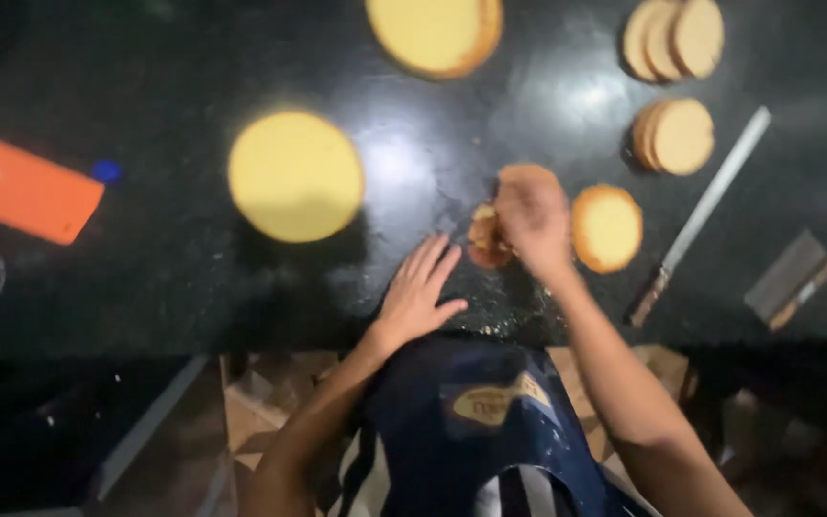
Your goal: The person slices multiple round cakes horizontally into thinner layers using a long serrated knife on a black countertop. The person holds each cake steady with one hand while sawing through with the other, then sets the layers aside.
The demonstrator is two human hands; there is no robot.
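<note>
I see the small brown cake piece (486, 236) near the counter's (174, 258) front edge, gripped by my right hand (532, 218), fingers clenched around it. My left hand (417, 292) lies flat beside it, fingers spread and released. A small yellow cake round (607, 228) sits just right of the right hand, with a long knife (701, 215) beyond. A big yellow disc (296, 176) lies to the left with open dark counter around it, and an orange rectangular package (37, 191) lies far left. Stacked rounds (674, 39) sit at the back right. My blue apron carries an oval yellow label (482, 407).
</note>
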